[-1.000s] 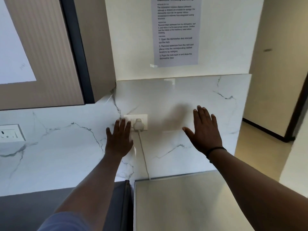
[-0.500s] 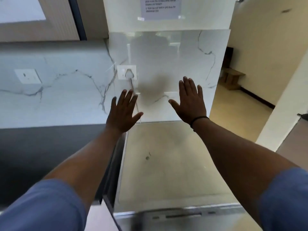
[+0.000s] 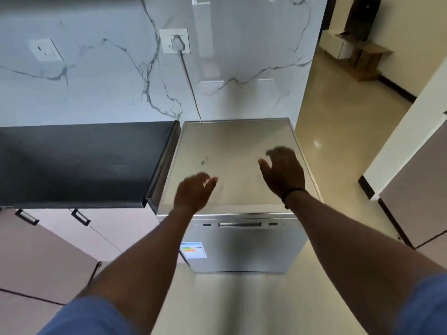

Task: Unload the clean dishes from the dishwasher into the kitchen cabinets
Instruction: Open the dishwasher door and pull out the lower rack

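Note:
A freestanding stainless-steel dishwasher (image 3: 244,247) stands below me with its door closed, a handle slot along the top of the door and an energy label at the door's left. Both my hands hover above its flat steel top. My left hand (image 3: 193,193) is over the front left part, fingers loosely curled, holding nothing. My right hand (image 3: 284,171) is over the right part, fingers bent forward and apart, empty, with a black band on the wrist. No dishes are visible.
A dark countertop (image 3: 77,163) adjoins the dishwasher on the left, with pale cabinet doors (image 3: 58,240) and black handles beneath. A cord runs from a wall socket (image 3: 175,41) down the marble backsplash. A tiled corridor (image 3: 338,131) opens to the right.
The view has tilted down from the wall notice to the dishwasher. Both hands have dropped from the backsplash to above the dishwasher's top, and their fingers have curled.

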